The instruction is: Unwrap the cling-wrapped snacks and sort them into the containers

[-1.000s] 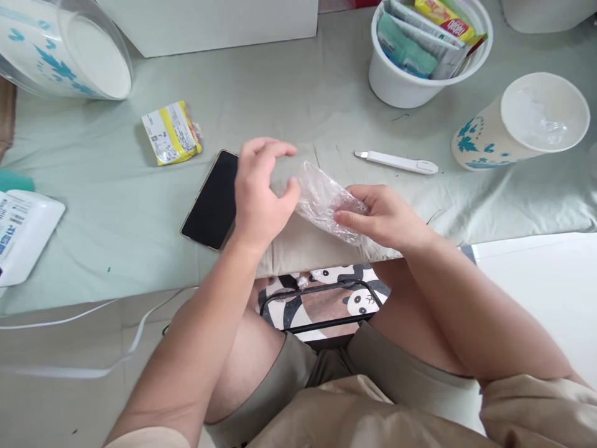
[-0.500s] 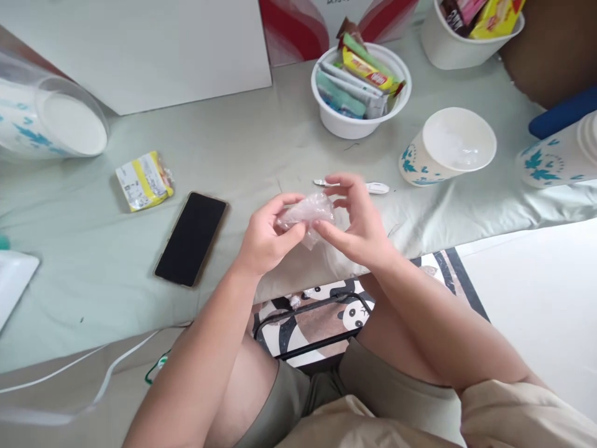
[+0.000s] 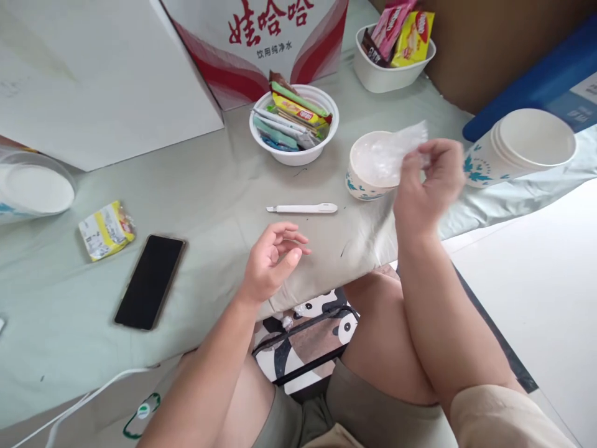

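Observation:
My right hand (image 3: 431,180) pinches a crumpled piece of clear plastic wrap (image 3: 396,149), which hangs over the mouth of a paper cup (image 3: 368,190) with blue leaf prints. What else lies inside that cup is hard to make out behind the plastic. Over the near part of the cloth, my left hand (image 3: 275,258) is held with fingers apart and nothing in it. Just beyond the left fingertips a white utility knife (image 3: 303,208) lies flat, its blade end pointing left.
A white bowl (image 3: 298,157) of wrapped snacks stands behind the knife, with a second snack tub (image 3: 387,78) farther back. Stacked paper cups (image 3: 517,149) lean at right. A phone (image 3: 150,281) and a yellow-white packet (image 3: 106,230) lie at left. Boxes (image 3: 261,56) line the back.
My right hand has moved right, carrying the plastic from between both hands to over the paper cup. The left hand has let go of it. The camera view has shifted rightward.

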`<state>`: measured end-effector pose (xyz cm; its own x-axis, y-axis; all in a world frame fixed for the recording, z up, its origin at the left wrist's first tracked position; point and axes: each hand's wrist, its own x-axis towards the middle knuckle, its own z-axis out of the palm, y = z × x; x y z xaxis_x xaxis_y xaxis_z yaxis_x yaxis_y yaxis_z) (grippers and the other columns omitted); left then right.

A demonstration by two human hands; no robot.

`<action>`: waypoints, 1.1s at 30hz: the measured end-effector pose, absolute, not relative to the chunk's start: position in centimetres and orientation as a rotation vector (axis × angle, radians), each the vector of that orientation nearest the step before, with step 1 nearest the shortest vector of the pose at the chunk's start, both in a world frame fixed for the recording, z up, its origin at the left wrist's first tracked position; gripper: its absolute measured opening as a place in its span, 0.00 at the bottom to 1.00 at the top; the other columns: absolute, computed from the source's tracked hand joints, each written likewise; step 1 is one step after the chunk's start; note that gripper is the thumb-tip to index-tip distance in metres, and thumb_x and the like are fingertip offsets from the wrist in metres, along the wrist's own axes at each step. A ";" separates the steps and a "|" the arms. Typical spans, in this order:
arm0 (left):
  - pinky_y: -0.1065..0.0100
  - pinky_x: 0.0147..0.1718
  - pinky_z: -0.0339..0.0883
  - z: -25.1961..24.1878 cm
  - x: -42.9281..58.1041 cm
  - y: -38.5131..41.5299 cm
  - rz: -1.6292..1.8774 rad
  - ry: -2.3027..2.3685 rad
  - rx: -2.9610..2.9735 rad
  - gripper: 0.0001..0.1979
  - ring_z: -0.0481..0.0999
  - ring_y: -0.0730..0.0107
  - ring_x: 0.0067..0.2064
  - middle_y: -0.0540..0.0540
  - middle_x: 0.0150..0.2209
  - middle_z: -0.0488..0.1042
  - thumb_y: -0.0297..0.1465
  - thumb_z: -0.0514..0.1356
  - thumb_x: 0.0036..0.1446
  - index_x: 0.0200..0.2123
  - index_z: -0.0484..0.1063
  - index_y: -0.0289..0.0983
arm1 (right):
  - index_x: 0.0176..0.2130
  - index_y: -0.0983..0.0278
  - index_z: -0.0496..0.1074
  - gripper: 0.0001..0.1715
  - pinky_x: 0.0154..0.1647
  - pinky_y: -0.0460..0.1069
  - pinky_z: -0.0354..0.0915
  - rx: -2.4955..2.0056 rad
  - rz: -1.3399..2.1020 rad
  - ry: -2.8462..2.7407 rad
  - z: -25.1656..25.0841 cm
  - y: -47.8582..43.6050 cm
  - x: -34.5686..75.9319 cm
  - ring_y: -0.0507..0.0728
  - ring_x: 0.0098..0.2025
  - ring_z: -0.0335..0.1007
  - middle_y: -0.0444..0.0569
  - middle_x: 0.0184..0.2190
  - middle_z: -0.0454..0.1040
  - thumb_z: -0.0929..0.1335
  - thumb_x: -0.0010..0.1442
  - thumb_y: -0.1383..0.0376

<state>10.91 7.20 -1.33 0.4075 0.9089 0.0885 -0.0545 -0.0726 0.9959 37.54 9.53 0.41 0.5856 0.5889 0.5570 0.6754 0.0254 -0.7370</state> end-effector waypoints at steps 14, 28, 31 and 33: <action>0.66 0.39 0.79 -2.0 13.2 6.7 0.871 0.824 1.504 0.10 0.83 0.70 0.36 0.47 0.38 0.79 0.33 0.64 0.62 0.46 0.72 0.39 | 0.38 0.56 0.78 0.22 0.73 0.73 0.38 -2.037 0.113 -1.386 1.9 9.0 35.7 0.63 0.70 0.62 0.44 0.48 0.82 0.57 0.68 0.65; 0.66 0.42 0.74 -0.8 10.9 9.4 1.208 1.155 1.418 0.09 0.78 0.69 0.37 0.47 0.34 0.79 0.36 0.67 0.57 0.38 0.74 0.38 | 0.47 0.57 0.76 0.14 0.68 0.70 0.52 -2.238 -0.163 -1.250 0.1 10.7 35.3 0.71 0.73 0.53 0.58 0.62 0.69 0.65 0.63 0.64; 0.67 0.50 0.70 0.0 11.2 14.7 1.382 1.343 1.252 0.07 0.77 0.70 0.44 0.49 0.37 0.76 0.35 0.65 0.57 0.37 0.72 0.39 | 0.50 0.55 0.76 0.17 0.67 0.70 0.53 -2.175 -0.153 -1.113 0.3 11.1 35.8 0.71 0.74 0.50 0.58 0.67 0.62 0.66 0.62 0.64; 0.65 0.54 0.69 0.4 12.2 19.0 1.369 1.438 1.201 0.10 0.76 0.68 0.51 0.48 0.43 0.75 0.38 0.64 0.58 0.39 0.70 0.40 | 0.48 0.55 0.77 0.15 0.68 0.71 0.53 -2.151 -0.110 -1.064 0.3 11.3 36.3 0.71 0.75 0.48 0.57 0.69 0.58 0.66 0.63 0.63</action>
<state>12.18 18.99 0.36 -0.2312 0.9711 0.0596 0.1072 -0.0355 0.9936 36.29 11.28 0.28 0.6555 0.6585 0.3697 0.7203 -0.3982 -0.5679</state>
